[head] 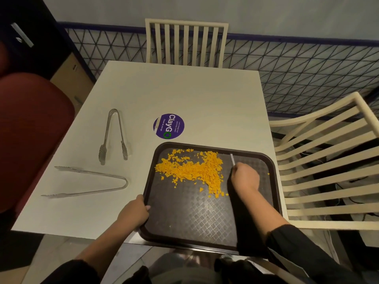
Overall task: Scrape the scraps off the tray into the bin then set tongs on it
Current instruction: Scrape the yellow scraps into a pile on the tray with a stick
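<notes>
The bin [30, 140] stands left of the table, past two tongs [112, 134]. The left hand [134, 212] grips the tray [184, 218] by its left rim. Scraps [192, 171] heap at the far end; a hard sweep could scatter them. The right hand [245, 178] is fisted around a thin scraper [232, 159], wrist bent down.

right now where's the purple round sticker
In the head view the purple round sticker lies flat on the white table near its middle, just beyond the far edge of the dark tray and right of the upper tongs.
</notes>
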Tool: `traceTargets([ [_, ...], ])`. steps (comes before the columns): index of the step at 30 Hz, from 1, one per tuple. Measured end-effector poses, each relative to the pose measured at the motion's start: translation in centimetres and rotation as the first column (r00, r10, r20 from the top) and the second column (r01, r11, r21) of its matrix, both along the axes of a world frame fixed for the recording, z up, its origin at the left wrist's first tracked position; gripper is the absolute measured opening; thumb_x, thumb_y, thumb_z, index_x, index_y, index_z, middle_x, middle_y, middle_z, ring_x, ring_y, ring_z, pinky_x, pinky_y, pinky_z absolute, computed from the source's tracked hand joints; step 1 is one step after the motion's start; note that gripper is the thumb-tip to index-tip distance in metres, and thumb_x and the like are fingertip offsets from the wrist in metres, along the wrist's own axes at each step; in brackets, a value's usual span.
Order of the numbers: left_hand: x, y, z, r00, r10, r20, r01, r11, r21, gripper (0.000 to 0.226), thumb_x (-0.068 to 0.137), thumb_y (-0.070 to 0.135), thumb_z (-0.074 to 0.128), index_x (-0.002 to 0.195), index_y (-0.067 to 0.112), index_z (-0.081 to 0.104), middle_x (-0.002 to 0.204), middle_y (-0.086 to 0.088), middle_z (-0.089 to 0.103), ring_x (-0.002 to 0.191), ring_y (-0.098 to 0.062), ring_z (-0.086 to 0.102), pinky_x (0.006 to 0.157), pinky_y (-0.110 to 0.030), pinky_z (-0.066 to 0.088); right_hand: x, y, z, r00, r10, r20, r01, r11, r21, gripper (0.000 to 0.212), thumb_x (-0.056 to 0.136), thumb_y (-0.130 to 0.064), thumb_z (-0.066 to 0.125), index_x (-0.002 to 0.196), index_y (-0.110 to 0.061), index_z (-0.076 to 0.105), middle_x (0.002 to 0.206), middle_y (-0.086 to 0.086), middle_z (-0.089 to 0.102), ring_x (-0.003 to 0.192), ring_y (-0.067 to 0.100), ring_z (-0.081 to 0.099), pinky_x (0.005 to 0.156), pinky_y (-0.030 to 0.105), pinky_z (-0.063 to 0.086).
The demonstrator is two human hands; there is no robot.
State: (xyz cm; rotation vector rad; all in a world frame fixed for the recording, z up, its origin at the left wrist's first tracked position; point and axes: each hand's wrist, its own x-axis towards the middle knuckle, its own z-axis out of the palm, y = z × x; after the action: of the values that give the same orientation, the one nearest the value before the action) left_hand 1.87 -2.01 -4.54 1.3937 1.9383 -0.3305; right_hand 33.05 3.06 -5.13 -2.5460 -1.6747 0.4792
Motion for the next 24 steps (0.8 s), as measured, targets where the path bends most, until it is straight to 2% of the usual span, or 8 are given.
traceTargets([
  [5, -0.1, -0.1, -0.5, 0.999, -0.042, -0.021, 0.043, 0.999, 0.024, 0.033, 0.097, 0.025, 0.046, 0.124, 0.009, 0.043, 0.121, -0.014, 0.060, 0.107, -0.028, 0.060, 0.077, -0.031, 0.044, -4.6, 1.3, 0.6, 0.986, 0.146, -0.085, -0.146, 0.989, 0.004, 0.019, 0.089, -0.012, 0.044, 0.086, -0.008, 0.063, 0.098, 0.015, 0.068, 0.092, 0.035, 0.064, 0.070, 0.033, 0.046],
  [9, -0.1, -0.1, -0.6, 0.999, -0.047, -0.027, 0.048, 0.998, 0.033, 0.032, 0.097, 0.025, 0.046, 0.123, 0.008, 0.042, 0.121, -0.015, 0.060, 0.107, -0.028, 0.060, 0.074, -0.029, 0.041, -5.4, 2.1, 0.6, 0.965, 0.257, -0.057, -0.258, 0.966, -0.017, 0.021, 0.087, -0.007, 0.044, 0.093, -0.007, 0.064, 0.100, 0.014, 0.067, 0.092, 0.034, 0.063, 0.068, 0.033, 0.044],
  [12, -0.1, -0.1, -0.5, 0.999, -0.037, -0.018, 0.038, 0.998, 0.040, 0.032, 0.097, 0.026, 0.047, 0.124, 0.009, 0.042, 0.121, -0.013, 0.060, 0.106, -0.027, 0.061, 0.074, -0.028, 0.043, -4.4, 1.6, 0.6, 0.952, 0.300, -0.053, -0.300, 0.954, 0.008, 0.018, 0.086, -0.010, 0.045, 0.090, -0.009, 0.063, 0.098, 0.012, 0.066, 0.089, 0.034, 0.062, 0.066, 0.033, 0.043],
  [14, -0.1, -0.1, -0.6, 0.999, -0.040, -0.016, 0.041, 0.998, 0.045, 0.032, 0.097, 0.026, 0.047, 0.124, 0.009, 0.042, 0.121, -0.013, 0.060, 0.107, -0.026, 0.061, 0.076, -0.028, 0.044, -2.8, 0.6, 0.8, 0.968, 0.248, -0.025, -0.247, 0.968, 0.041, 0.018, 0.089, -0.015, 0.045, 0.088, -0.011, 0.062, 0.094, 0.010, 0.066, 0.083, 0.034, 0.063, 0.063, 0.033, 0.043],
  [16, -0.1, -0.1, -0.6, 0.999, -0.045, -0.017, 0.045, 0.998, 0.047, 0.032, 0.097, 0.026, 0.047, 0.124, 0.009, 0.042, 0.121, -0.013, 0.061, 0.106, -0.026, 0.061, 0.077, -0.029, 0.045, -0.5, -1.2, 1.1, 0.993, 0.120, 0.006, -0.120, 0.991, 0.057, 0.020, 0.092, -0.021, 0.046, 0.090, -0.010, 0.063, 0.091, 0.010, 0.067, 0.082, 0.034, 0.065, 0.063, 0.033, 0.047],
  [18, -0.1, -0.1, -0.7, 0.999, -0.039, -0.018, 0.040, 0.998, 0.048, 0.032, 0.097, 0.026, 0.047, 0.124, 0.010, 0.043, 0.118, -0.012, 0.061, 0.103, -0.026, 0.062, 0.076, -0.029, 0.047, 2.2, -3.4, 1.2, 0.998, -0.035, 0.047, 0.033, 0.998, 0.045, 0.020, 0.092, -0.023, 0.049, 0.092, -0.009, 0.063, 0.090, 0.011, 0.068, 0.083, 0.033, 0.065, 0.062, 0.031, 0.043],
  [21, -0.1, -0.1, -0.8, 0.998, -0.045, -0.032, 0.046, 0.998, 0.042, 0.031, 0.097, 0.027, 0.047, 0.123, 0.010, 0.043, 0.116, -0.012, 0.062, 0.101, -0.025, 0.062, 0.071, -0.028, 0.045, 5.3, -6.9, 0.6, 0.970, -0.210, 0.118, 0.211, 0.977, 0.004, 0.019, 0.092, -0.020, 0.048, 0.092, -0.008, 0.064, 0.085, 0.011, 0.068, 0.078, 0.032, 0.065, 0.062, 0.031, 0.048],
  [24, -0.1, -0.1, -0.8, 0.999, -0.042, -0.021, 0.043, 0.998, 0.044, 0.031, 0.097, 0.026, 0.047, 0.123, 0.010, 0.043, 0.116, -0.012, 0.062, 0.100, -0.026, 0.062, 0.069, -0.027, 0.046, 6.3, -8.2, 0.0, 0.944, -0.280, 0.176, 0.299, 0.950, -0.087, 0.020, 0.092, -0.012, 0.044, 0.096, -0.009, 0.064, 0.091, 0.012, 0.069, 0.082, 0.031, 0.066, 0.066, 0.032, 0.049],
])
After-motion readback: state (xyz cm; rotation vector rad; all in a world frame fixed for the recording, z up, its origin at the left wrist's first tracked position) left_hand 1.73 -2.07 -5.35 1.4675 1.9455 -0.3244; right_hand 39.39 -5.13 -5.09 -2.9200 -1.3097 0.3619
